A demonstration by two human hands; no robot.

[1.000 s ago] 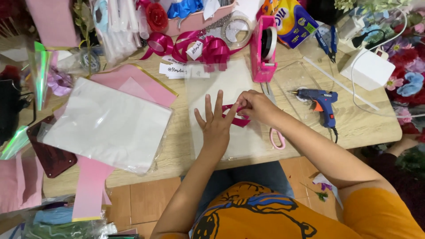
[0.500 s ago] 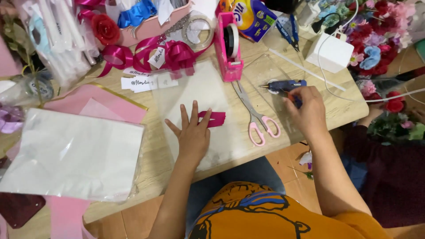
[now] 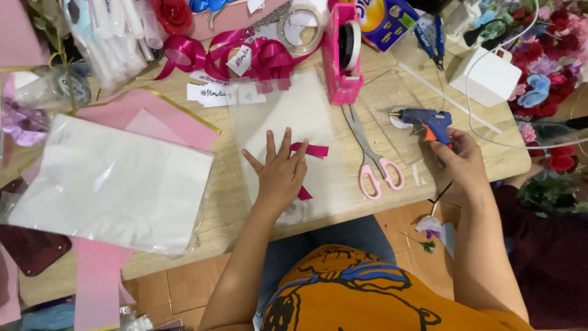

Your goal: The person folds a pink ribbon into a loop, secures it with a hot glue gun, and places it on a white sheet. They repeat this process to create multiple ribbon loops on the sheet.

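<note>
My left hand [image 3: 280, 171] lies flat, fingers spread, pressing a strip of dark pink ribbon [image 3: 312, 150] onto a clear plastic sheet [image 3: 294, 116] on the wooden table [image 3: 233, 214]. Ribbon ends stick out past my fingers and below my palm. My right hand [image 3: 460, 160] is closed on the handle of a blue glue gun [image 3: 425, 119] with an orange trigger, which still rests on the table. Pink-handled scissors [image 3: 370, 156] lie between my two hands.
A pink tape dispenser [image 3: 344, 55] stands behind the scissors. Loops of dark pink ribbon [image 3: 245, 58] and a clear tape roll [image 3: 300, 27] lie at the back. A white sheet in plastic [image 3: 110, 181] over pink paper covers the left. A white box [image 3: 485, 76] and artificial flowers [image 3: 551, 61] sit right.
My right hand left the ribbon, moved right across the table and took hold of the glue gun. My left hand stayed flat on the ribbon.
</note>
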